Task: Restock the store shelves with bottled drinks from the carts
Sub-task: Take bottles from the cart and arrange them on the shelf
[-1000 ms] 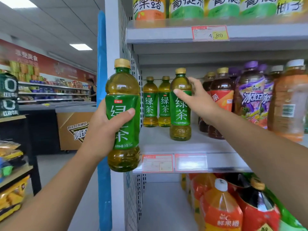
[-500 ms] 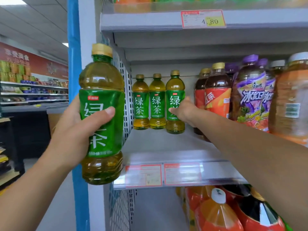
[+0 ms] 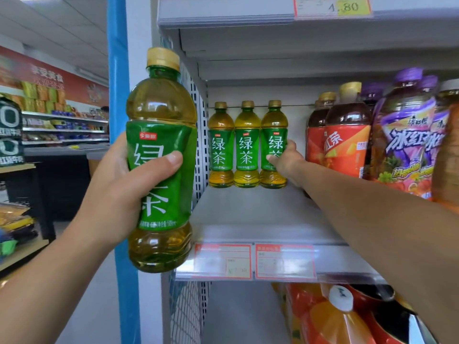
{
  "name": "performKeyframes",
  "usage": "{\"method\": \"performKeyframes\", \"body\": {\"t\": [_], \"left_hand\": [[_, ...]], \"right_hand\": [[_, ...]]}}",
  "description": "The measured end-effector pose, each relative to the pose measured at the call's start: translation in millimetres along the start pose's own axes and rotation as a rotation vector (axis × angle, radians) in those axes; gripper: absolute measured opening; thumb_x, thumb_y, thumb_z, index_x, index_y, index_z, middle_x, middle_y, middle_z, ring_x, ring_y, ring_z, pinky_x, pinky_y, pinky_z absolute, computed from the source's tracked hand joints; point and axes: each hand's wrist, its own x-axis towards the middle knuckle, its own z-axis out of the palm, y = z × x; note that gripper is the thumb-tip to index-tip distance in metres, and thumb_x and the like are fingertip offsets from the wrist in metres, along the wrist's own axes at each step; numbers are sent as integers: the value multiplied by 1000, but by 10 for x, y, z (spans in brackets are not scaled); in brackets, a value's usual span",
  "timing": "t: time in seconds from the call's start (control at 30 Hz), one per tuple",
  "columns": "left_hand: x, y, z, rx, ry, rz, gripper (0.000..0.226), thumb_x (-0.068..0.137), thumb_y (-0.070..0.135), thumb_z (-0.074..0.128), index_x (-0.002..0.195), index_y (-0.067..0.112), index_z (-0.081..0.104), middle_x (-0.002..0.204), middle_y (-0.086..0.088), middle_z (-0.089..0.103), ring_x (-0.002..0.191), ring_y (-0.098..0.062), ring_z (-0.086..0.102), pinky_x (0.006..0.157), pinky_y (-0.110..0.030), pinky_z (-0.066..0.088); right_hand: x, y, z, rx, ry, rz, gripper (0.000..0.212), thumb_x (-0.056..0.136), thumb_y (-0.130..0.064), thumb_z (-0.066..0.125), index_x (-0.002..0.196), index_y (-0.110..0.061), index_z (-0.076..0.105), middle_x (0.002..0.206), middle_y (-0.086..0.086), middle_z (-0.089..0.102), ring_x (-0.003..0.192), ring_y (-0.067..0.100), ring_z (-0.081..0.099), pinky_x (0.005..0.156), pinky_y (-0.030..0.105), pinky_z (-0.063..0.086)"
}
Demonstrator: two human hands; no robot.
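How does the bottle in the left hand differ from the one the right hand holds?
The left bottle is in the air before the shelf; the right bottle stands at its back, in a row of three. The left hand wraps the left bottle's middle; the right hand grips the right bottle's side. Both have green labels, gold caps.

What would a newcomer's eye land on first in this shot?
The green tea bottle gripped upright in the left hand fills the near left, beside the shelf. Behind it, the right hand grips the rightmost bottle of three matching ones at the shelf's back, left of the red-labelled bottles.
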Motion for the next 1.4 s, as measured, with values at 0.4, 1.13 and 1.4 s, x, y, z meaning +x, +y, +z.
{"method": "performKeyframes", "body": {"t": [0.4,1.13,1.4], "left_hand": [[-48,116,99,35,21,-37,27,77,15,66,102,20,59,76,4,70,66,-17,70,55,-30,55],[-170,-456,-84,1191,297,564,56,94,23,59,139,-7,42,140,-27,43,132,-31,34,116,-36,20],[-104,-606,-111,1059,298,622,52,93,2,52,141,-13,36,150,-24,32,142,-36,28,121,-43,19]], "right_hand": [[-687,-338,-105,-144,-115,-153,59,97,-38,51,145,-9,30,115,0,50,106,23,58,78,25,42],[-947,-345,128,192,-251,-317,72,62,-20,89,114,-16,39,110,3,64,101,19,65,93,42,53],[-502,-445,481,23,-306,-205,86,74,-26,82,135,-20,22,122,5,56,109,24,57,91,45,53]]}}
